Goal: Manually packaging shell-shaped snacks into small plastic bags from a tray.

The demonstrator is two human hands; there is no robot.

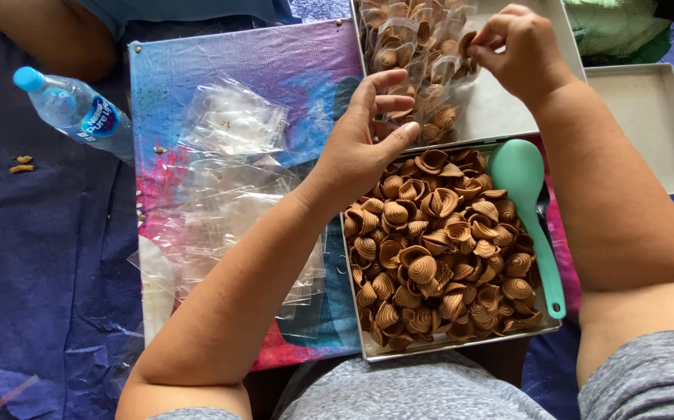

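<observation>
Right, I'm looking down at both forearms reaching away from me over a near tray (364,351) heaped with brown shell-shaped snacks (438,249). My left hand (368,136) hovers above the tray's far left corner, palm turned right, fingers spread and loosely curled, empty. My right hand (520,50) is further out over the far tray (500,109), fingertips pinched on a small clear packet (461,54) among the filled packets there. A green spoon (528,210) lies along the near tray's right edge. Empty clear bags (232,120) sit left on the colourful board (290,62), a water bottle (76,109) far left.
</observation>
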